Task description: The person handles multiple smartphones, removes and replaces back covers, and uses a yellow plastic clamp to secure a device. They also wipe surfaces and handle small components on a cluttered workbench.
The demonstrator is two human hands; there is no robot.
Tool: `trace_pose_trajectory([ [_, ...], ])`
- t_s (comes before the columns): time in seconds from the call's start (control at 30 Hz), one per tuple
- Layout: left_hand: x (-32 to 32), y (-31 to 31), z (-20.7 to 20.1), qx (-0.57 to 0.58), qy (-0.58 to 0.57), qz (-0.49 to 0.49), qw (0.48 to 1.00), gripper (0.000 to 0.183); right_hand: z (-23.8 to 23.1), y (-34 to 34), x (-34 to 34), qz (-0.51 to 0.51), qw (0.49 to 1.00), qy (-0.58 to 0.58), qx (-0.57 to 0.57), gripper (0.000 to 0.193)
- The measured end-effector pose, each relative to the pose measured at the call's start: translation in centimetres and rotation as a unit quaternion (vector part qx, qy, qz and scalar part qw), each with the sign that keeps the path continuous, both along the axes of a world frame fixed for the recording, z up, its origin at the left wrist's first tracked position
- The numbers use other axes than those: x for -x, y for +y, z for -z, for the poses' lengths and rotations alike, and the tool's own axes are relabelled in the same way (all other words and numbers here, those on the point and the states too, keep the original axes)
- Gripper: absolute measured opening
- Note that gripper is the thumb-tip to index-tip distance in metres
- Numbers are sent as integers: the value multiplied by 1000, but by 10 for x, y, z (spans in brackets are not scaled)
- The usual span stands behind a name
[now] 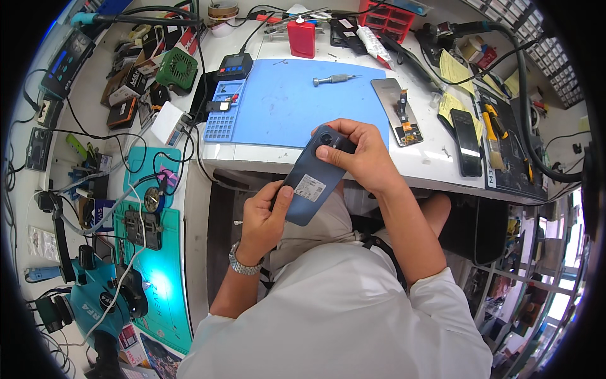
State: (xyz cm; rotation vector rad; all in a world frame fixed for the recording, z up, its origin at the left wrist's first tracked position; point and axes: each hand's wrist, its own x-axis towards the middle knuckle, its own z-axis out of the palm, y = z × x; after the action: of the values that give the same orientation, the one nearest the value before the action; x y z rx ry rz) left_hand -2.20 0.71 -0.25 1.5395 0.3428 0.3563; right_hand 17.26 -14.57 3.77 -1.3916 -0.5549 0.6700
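Dark blue, a smartphone (315,165) sits between the two hands, back facing up and tilted, over the lap just before the edge of the white table (410,165). The left hand (265,218) grips its lower end, thumb beside the pale label (309,187); the right hand (360,155) grasps the upper end, thumb just below the round camera (326,137). A metal-banded wristwatch (244,260) circles the wrist behind the left hand. Beyond both hands, a blue work mat (284,101) carries a slim precision screwdriver (334,79). Beyond the right hand and to its right lies a detached phone display (386,104) with a flex cable; farther right of that hand, a black phone (466,145).
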Motion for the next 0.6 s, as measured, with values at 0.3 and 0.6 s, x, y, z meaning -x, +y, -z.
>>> trace_pose_trajectory([
  [0.3, 10, 3, 11, -47, -9, 21, 999, 37, -12, -4, 7, 6, 1000, -22, 8, 18],
  [0.6, 15, 19, 54, 478, -58, 317, 817, 44, -56, -2, 37, -316, 918, -129, -202, 21],
])
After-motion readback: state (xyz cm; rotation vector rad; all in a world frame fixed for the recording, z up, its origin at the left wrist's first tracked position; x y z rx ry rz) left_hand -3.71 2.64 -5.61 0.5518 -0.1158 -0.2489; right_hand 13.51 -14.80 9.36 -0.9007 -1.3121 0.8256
